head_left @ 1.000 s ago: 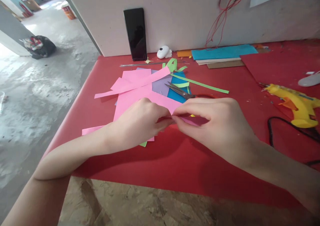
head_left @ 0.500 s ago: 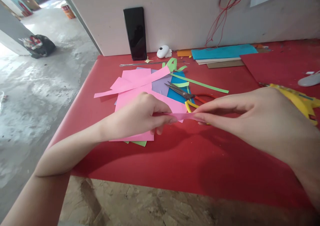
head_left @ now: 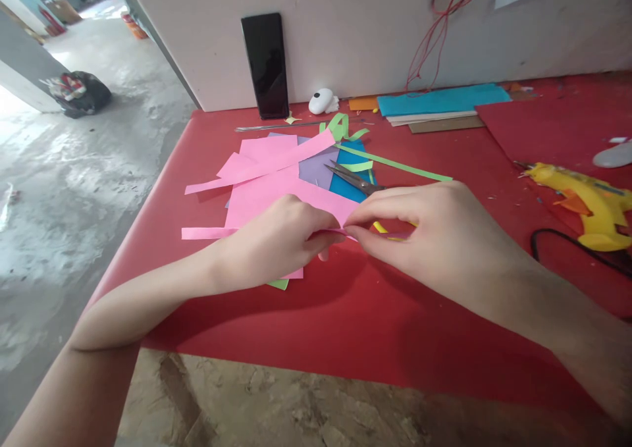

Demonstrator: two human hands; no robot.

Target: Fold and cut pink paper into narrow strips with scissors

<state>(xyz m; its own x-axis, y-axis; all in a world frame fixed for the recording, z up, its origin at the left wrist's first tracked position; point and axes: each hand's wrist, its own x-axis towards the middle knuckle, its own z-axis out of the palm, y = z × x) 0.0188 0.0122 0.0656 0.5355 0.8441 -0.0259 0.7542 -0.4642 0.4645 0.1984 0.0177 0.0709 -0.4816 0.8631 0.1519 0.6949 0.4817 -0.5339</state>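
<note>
Both my hands pinch one narrow pink paper strip [head_left: 207,233] above a red table [head_left: 345,322]. My left hand [head_left: 276,239] grips it with closed fingers, and the strip's free end sticks out to the left of that hand. My right hand [head_left: 424,226] pinches the same strip just to the right, fingertips almost touching the left hand's. Under and behind the hands lie pink paper sheets [head_left: 266,193], a purple sheet [head_left: 318,169] and a blue sheet [head_left: 348,184]. Scissors [head_left: 353,179] with red handles rest on the blue sheet, partly hidden by my right hand.
A yellow glue gun [head_left: 585,200] with a black cord [head_left: 567,253] lies at the right. Green paper strips [head_left: 395,165] cross the sheets. A black phone [head_left: 265,65] leans on the wall, with a small white object [head_left: 322,101] and stacked coloured sheets [head_left: 442,101] along it. The table's front edge is near me.
My right hand slid right along the strip, stretching it out, then came back to meet the left hand. The strip's free end now pokes out left of my left hand.
</note>
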